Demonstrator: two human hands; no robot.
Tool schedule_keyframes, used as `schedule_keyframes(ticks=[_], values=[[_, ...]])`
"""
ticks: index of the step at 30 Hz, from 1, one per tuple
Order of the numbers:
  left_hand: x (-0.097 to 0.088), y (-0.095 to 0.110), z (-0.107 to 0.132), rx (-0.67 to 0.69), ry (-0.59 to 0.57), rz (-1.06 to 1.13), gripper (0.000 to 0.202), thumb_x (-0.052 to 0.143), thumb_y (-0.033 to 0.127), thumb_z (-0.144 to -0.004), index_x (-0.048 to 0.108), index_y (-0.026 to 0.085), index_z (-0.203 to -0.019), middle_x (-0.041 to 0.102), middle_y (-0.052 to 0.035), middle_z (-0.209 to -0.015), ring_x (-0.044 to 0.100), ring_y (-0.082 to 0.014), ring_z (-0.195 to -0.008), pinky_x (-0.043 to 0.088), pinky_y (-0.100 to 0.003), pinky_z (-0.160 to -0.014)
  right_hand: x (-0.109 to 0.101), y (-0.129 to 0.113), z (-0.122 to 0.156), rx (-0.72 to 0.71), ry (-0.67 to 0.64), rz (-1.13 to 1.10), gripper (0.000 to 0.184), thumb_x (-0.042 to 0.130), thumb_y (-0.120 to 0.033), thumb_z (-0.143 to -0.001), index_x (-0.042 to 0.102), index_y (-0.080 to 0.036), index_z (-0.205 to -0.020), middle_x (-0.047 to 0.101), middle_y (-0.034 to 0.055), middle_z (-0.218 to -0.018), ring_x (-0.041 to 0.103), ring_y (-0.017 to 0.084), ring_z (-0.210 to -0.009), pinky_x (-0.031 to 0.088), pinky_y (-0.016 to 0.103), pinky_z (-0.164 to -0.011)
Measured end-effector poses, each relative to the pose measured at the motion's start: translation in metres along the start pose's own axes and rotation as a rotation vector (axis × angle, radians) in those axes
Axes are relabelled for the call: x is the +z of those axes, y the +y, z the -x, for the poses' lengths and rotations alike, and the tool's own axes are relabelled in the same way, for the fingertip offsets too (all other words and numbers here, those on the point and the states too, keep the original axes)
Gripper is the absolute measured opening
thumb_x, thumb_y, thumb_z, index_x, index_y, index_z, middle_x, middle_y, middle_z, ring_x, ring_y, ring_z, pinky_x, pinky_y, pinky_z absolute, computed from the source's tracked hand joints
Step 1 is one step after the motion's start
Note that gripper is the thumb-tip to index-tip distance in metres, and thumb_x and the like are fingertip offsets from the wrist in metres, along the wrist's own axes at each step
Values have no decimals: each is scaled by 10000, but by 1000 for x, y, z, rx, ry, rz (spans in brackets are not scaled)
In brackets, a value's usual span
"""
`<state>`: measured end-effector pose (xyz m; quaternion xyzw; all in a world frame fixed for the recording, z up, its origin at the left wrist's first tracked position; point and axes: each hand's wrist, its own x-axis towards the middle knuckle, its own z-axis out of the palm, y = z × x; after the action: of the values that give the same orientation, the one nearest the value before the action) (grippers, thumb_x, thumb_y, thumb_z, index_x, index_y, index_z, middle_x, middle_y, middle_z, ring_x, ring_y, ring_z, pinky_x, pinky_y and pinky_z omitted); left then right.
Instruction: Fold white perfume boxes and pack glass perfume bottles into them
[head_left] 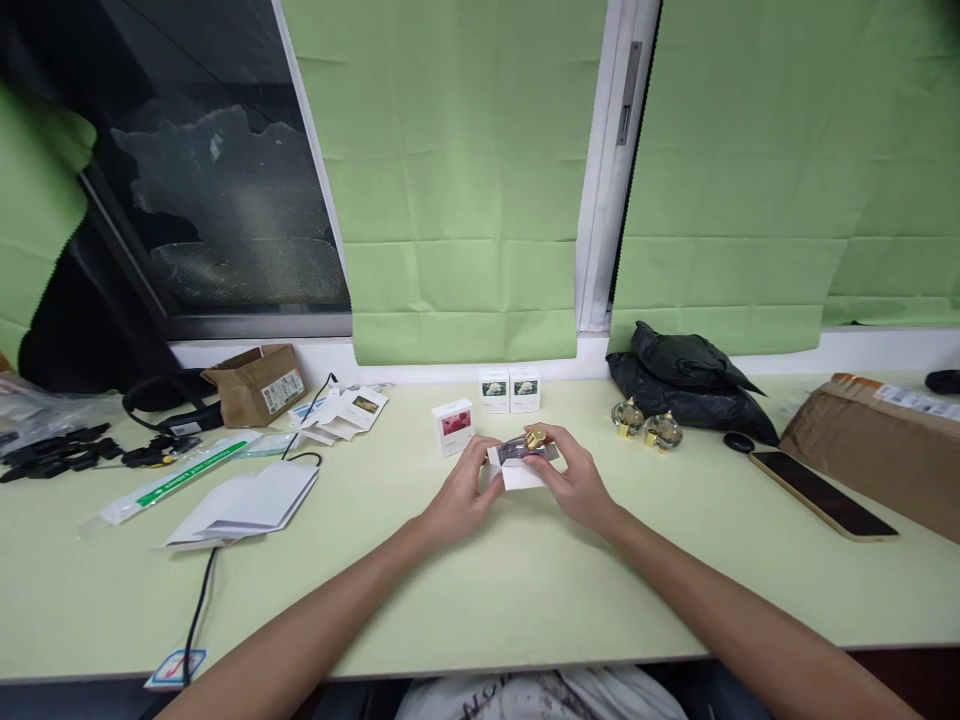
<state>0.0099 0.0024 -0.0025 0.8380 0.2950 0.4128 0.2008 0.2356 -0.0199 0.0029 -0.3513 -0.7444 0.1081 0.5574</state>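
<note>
Over the middle of the table, my left hand (466, 492) is closed on a small white box (523, 478) whose end is open. My right hand (576, 478) grips a small glass bottle (514, 448) with a gold cap (535, 438); the bottle lies at the box's mouth, and how far it sits inside I cannot tell. Just behind my left hand stands a white box with a red picture (454, 428). Farther back, two white boxes with green pictures (510, 391) stand side by side. To the right are two round glass bottles with gold caps (646, 428).
Black plastic bags (690, 385), a phone (821, 495) and a brown parcel (881, 450) lie at right. At left are folded white papers (251, 505), flat cartons (349, 415), a brown box (255, 388), black cables (60, 455) and a green-striped plastic packet (184, 475). Green curtains (465, 200) hang behind.
</note>
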Motion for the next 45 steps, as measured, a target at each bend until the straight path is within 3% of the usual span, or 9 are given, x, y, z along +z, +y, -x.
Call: schedule_keyframes(ticks=[9, 25, 45], values=[[13, 3, 0, -173, -35, 252, 383, 644, 236, -913, 627, 218, -1295, 698, -83, -1223, 674, -223, -991, 583, -349, -852, 2, -9, -1, -32, -49, 10, 369, 526, -344, -1058, 578, -298, -1420, 691, 86, -1141, 630, 265, -1066, 547, 434, -923], [19, -8, -2, -219, -22, 393, 353, 655, 348, -965, 612, 210, -1287, 692, -106, -1289, 671, -247, -1102, 563, -392, -941, -1, -10, -12, 45, -115, -160, 417, 441, -388, -1094, 568, -308, -1483, 641, 101, -1277, 589, 254, -1220, 519, 442, -1048], [21, -10, -2, -347, -15, 446, 440, 768, 396, -867, 668, 160, -1225, 745, -128, -1221, 718, -288, -1079, 569, -416, -947, -1, -7, -14, 79, -112, -216, 452, 497, -396, -1076, 537, -337, -1522, 664, 84, -1206, 600, 251, -1168, 499, 439, -1044]])
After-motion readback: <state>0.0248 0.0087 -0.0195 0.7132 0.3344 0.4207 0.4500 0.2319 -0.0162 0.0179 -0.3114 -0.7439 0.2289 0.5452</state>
